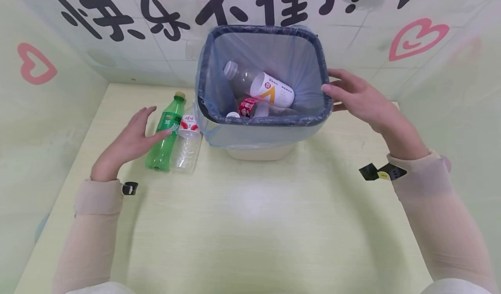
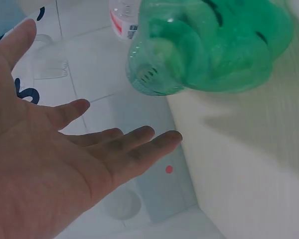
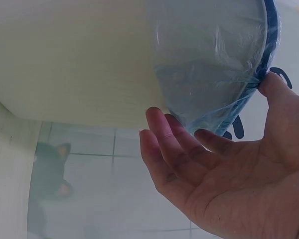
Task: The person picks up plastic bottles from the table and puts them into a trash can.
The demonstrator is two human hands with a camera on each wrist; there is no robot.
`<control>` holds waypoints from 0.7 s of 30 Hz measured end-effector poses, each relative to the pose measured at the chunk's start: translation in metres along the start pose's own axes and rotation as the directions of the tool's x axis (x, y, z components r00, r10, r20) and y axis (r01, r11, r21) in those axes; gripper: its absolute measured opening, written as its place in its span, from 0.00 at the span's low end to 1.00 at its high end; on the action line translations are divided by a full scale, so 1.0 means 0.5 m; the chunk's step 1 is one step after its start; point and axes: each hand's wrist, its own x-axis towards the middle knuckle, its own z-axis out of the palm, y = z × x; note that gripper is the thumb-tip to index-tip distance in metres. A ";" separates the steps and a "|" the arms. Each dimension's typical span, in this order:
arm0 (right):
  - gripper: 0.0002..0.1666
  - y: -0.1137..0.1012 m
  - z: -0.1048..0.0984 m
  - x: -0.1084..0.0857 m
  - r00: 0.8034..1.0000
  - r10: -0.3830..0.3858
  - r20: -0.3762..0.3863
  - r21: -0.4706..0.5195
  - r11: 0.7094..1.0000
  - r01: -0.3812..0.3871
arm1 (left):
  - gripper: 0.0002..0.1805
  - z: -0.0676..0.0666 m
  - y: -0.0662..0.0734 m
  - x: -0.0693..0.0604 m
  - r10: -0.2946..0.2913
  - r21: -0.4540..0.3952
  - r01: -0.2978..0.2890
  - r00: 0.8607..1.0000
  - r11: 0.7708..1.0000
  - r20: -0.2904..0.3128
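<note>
My left hand (image 1: pixel 131 137) is spread beside a green plastic bottle (image 1: pixel 166 141), its thumb over the bottle in the head view. In the left wrist view the palm (image 2: pixel 55 154) holds nothing and the bottle (image 2: pixel 219 50) shows a gap from the fingers. A clear bottle with a red and white label (image 1: pixel 187 150) lies right of the green one. My right hand (image 1: pixel 362 98) rests its thumb on the right rim of a bin (image 1: pixel 326 85) lined with a blue bag; its relaxed fingers (image 3: pixel 182 149) are outside the bin, beside the bag (image 3: pixel 209 74).
Inside the bin lie a white bottle with an orange mark (image 1: pixel 275 90), a clear bottle with a pale cap (image 1: pixel 240 76) and a red-labelled bottle (image 1: pixel 247 107). The bin stands on a pale table (image 1: pixel 250 215) against a wall (image 1: pixel 364 46) with printed characters and hearts.
</note>
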 end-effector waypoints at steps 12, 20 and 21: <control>0.38 0.003 -0.001 0.000 1.000 0.001 -0.009 -0.011 1.000 -0.001 | 0.54 0.019 -0.033 0.013 -0.019 -0.047 0.021 0.999 0.999 0.040; 0.39 0.003 -0.001 0.002 0.999 -0.012 -0.051 -0.016 1.000 0.012 | 0.56 0.029 -0.046 0.020 -0.034 -0.077 0.039 0.997 0.996 0.067; 0.39 0.002 -0.001 0.002 0.998 -0.012 -0.056 -0.016 1.000 0.011 | 0.56 0.031 -0.047 0.021 -0.038 -0.077 0.043 0.997 0.996 0.072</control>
